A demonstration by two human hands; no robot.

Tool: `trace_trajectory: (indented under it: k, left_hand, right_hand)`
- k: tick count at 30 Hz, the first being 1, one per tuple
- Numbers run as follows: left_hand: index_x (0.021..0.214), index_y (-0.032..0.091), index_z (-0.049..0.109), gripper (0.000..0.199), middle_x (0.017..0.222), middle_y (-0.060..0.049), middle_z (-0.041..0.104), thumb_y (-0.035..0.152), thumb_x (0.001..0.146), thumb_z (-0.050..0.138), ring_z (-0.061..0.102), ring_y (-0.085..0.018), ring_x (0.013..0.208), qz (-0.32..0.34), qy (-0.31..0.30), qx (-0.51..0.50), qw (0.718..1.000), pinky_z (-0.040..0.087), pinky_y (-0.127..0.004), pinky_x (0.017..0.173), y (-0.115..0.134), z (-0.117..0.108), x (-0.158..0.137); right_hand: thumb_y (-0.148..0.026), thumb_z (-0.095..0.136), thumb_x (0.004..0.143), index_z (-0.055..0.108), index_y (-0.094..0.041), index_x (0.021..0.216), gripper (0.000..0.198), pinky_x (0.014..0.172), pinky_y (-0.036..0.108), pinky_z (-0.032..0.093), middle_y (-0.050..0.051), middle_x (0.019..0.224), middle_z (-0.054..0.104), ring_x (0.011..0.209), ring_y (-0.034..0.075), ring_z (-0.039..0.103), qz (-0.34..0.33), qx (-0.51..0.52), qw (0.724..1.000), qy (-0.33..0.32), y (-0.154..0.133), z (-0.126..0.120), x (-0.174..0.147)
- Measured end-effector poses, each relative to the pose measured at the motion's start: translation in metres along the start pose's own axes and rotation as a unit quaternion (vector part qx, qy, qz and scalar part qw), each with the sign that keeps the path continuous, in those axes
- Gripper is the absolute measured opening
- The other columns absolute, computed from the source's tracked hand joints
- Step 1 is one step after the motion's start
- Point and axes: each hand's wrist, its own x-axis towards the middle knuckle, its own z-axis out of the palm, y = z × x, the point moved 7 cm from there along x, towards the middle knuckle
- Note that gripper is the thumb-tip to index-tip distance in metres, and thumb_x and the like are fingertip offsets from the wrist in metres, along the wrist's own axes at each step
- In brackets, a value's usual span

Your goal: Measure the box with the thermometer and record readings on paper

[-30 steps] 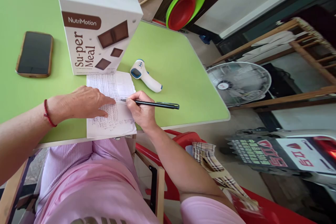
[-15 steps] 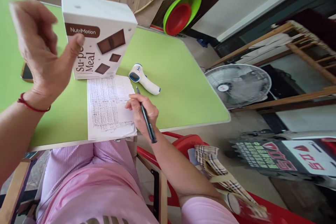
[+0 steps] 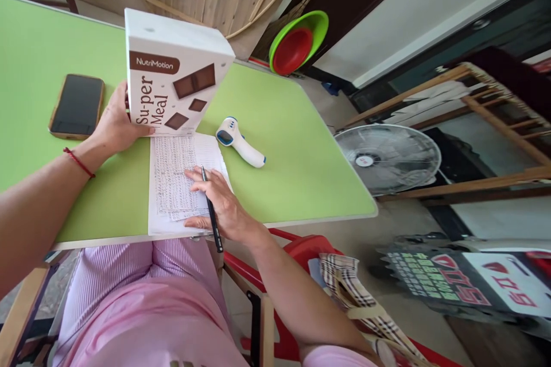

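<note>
Green tabletop [image 3: 279, 126] carries a handwritten sheet [image 3: 172, 178], already mostly filled with lines. The right hand [image 3: 217, 206] lies flat on it, a black pen [image 3: 212, 212] tucked between the fingers, not writing. The left hand [image 3: 114, 123] grips the near left edge of the upright NutriMotion box [image 3: 172, 77]. A phone [image 3: 76, 106] lies far left, a thermometer [image 3: 239, 140] right. A fan [image 3: 387, 157] stands on the floor.
</note>
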Motion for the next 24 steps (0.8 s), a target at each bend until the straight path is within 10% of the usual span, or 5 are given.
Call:
trace_trajectory:
  k: [4, 15, 20, 24]
  left_hand:
    - [0.140, 0.020, 0.042, 0.079, 0.141, -0.010, 0.063, 0.030, 0.077, 0.089, 0.063, -0.032, 0.128, -0.076, 0.066, -0.045, 0.994, 0.060, -0.050, 0.101, 0.004, -0.010, -0.005]
    - [0.134, 0.017, 0.048, 0.088, 0.140, -0.012, 0.066, 0.056, 0.071, 0.095, 0.066, -0.032, 0.125, 0.012, 0.094, -0.160, 0.983, 0.061, -0.048, 0.100, 0.015, -0.019, -0.004]
    - [0.136, 0.019, 0.054, 0.079, 0.132, -0.016, 0.070, 0.055, 0.075, 0.091, 0.072, -0.039, 0.119, 0.036, 0.036, -0.149, 0.988, 0.066, -0.054, 0.094, 0.015, -0.009, -0.004]
    - [0.134, 0.019, 0.057, 0.078, 0.132, -0.016, 0.070, 0.052, 0.073, 0.093, 0.070, -0.040, 0.122, 0.041, 0.013, -0.157, 0.987, 0.065, -0.054, 0.098, 0.018, -0.007, -0.002]
  right_hand:
    - [-0.060, 0.079, 0.090, 0.057, -0.025, 0.124, 0.054, 0.127, 0.070, 0.038, 0.022, 0.157, 0.060, 0.157, 0.038, 0.047, -0.002, 0.001, 1.000, -0.003, 0.002, 0.000, 0.004]
    - [-0.061, 0.084, 0.085, 0.060, -0.027, 0.119, 0.054, 0.126, 0.069, 0.039, 0.018, 0.154, 0.065, 0.153, 0.036, 0.053, -0.008, 0.004, 1.000, 0.017, 0.033, -0.003, 0.047]
    - [-0.067, 0.070, 0.093, 0.062, -0.026, 0.118, 0.049, 0.115, 0.062, 0.051, 0.013, 0.120, 0.081, 0.119, 0.033, 0.076, -0.049, 0.038, 0.974, 0.218, 0.031, -0.030, 0.034]
    - [-0.057, 0.054, 0.104, 0.061, -0.026, 0.112, 0.033, 0.079, 0.040, 0.061, 0.000, 0.077, 0.072, 0.074, 0.021, 0.073, 0.066, 0.063, 0.902, 0.421, 0.054, -0.056, 0.012]
